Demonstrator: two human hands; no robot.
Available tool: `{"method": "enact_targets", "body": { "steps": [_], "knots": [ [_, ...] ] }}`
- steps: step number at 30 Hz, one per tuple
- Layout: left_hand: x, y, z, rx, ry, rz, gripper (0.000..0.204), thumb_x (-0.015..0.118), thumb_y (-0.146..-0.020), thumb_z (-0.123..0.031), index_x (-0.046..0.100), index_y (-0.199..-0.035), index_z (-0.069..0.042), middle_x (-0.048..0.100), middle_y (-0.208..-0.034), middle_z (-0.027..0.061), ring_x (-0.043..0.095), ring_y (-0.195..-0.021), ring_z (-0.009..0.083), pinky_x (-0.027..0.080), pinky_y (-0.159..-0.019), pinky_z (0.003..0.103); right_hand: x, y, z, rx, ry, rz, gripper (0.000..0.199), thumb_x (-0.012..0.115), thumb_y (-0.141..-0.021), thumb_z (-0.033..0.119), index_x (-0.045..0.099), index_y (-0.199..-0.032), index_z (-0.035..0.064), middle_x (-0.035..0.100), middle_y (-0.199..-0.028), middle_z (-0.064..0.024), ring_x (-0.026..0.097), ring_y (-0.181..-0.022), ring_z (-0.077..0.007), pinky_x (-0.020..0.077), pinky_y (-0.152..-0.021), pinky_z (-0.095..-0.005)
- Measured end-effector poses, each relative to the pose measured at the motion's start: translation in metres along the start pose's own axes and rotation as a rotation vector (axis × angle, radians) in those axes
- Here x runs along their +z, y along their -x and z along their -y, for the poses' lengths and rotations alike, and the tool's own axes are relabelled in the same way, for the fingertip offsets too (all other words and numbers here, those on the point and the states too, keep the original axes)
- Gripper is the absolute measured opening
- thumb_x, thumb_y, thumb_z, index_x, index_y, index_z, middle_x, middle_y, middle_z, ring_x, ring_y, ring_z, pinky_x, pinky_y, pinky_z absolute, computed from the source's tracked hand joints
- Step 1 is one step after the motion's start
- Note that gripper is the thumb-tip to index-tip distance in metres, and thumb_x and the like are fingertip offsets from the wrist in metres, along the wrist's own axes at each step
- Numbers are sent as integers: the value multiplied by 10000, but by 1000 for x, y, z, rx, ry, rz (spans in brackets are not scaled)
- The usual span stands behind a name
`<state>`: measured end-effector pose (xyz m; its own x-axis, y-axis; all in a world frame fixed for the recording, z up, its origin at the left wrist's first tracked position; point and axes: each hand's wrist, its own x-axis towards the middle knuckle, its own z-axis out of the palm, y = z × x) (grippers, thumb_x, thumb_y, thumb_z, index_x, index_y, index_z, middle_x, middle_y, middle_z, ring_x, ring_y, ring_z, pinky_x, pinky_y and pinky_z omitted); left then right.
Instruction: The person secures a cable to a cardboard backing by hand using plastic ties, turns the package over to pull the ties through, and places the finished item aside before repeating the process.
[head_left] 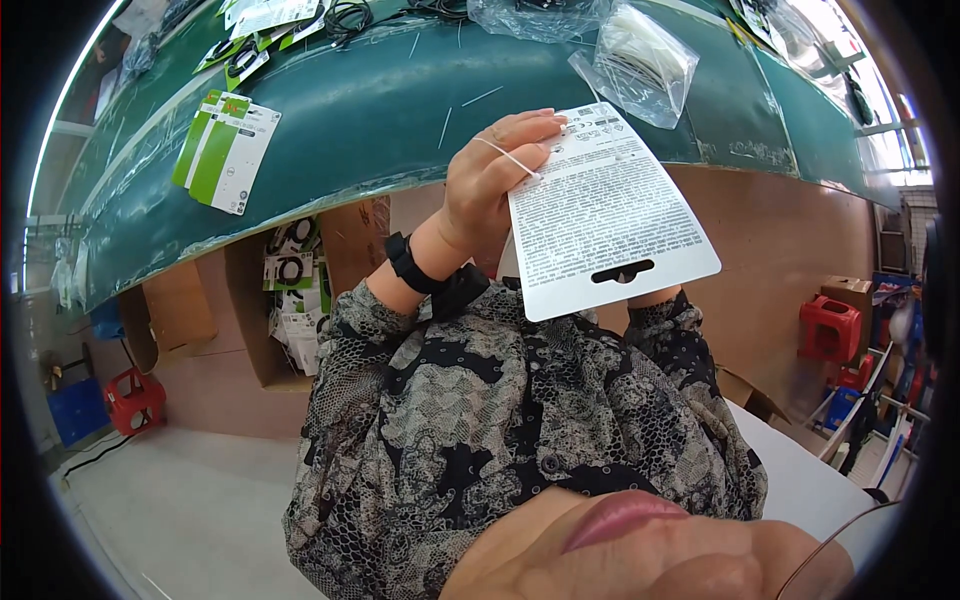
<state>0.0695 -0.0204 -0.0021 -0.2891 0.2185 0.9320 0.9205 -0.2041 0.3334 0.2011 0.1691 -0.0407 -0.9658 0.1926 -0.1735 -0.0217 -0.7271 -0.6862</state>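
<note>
My left hand (492,172) is closed at the far left edge of a white printed packaging card (610,210). A thin white cable tie (512,160) passes across its fingers and meets the card. The card is tilted, its hang-hole end towards me and its side with small text facing up. Of my right arm only the wrist (655,297) and patterned sleeve show; the card hides the right hand, so its fingers cannot be made out.
On the green tabletop (340,120) lie green-and-white cards (225,150) at left and a clear bag of white ties (645,60) at far right. Packaged black cables (250,60) lie far left. Below the edge stands a carton of cable packs (295,290). Red stools (135,400) flank me.
</note>
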Motion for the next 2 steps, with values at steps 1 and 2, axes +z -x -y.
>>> {"method": "enact_targets", "body": {
  "steps": [1, 2],
  "knots": [
    [0, 1, 0, 3, 0, 1, 339, 712, -736, -91, 498, -993, -37, 610, -1069, 220, 623, -961, 385, 520, -800, 425, 3, 13, 1, 30, -33, -83, 546, 463, -943, 344, 328, -1343, -2, 439, -1311, -203, 520, -1122, -278, 508, -889, -380],
    [0, 1, -1, 4, 0, 2, 339, 712, -736, -91, 498, -993, -37, 610, -1069, 220, 623, -961, 385, 520, -800, 425, 3, 13, 0, 30, -34, -82, 546, 463, -943, 344, 328, -1343, -2, 439, -1311, -203, 520, -1122, -278, 508, -889, -380]
  ]
}}
